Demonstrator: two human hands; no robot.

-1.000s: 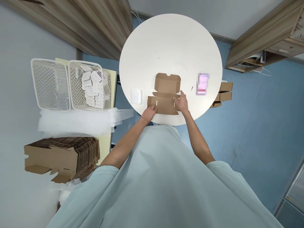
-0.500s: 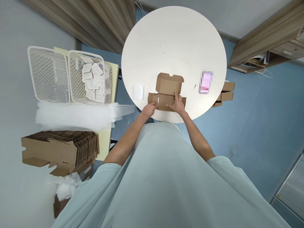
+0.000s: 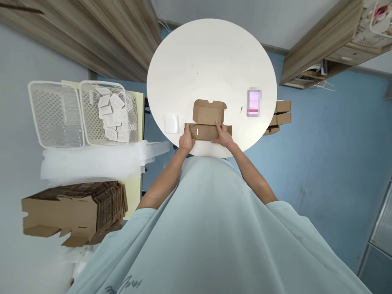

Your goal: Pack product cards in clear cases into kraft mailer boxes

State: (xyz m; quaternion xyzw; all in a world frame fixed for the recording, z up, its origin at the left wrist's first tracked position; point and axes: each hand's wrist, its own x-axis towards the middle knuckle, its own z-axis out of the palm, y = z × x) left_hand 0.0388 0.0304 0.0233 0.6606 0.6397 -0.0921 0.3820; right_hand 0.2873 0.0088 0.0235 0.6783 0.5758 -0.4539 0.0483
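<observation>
A brown cardboard box (image 3: 208, 114), partly folded with its lid panel raised away from me, lies near the close edge of the round white table. My left hand (image 3: 186, 140) grips the box's left end, thumb and fingers around the side flap. At the right end, my right hand (image 3: 223, 135) holds the front wall, with one finger reaching inside. Left of the box lies a small white sheet or pouch (image 3: 172, 123). A pink item blurred by pixels (image 3: 254, 103) is on the right of the table.
A side table at left carries white baskets (image 3: 56, 114), one with small white packets (image 3: 112, 116), white wrapping sheets (image 3: 92, 162) and a stack of flat cardboard boxes (image 3: 61, 212). Brown boxes (image 3: 283, 112) stand beyond the round table's (image 3: 211, 49) right edge.
My left hand has shifted from the front left corner up around the left flap. The front wall of the box stands more upright. The whole view has shifted slightly.
</observation>
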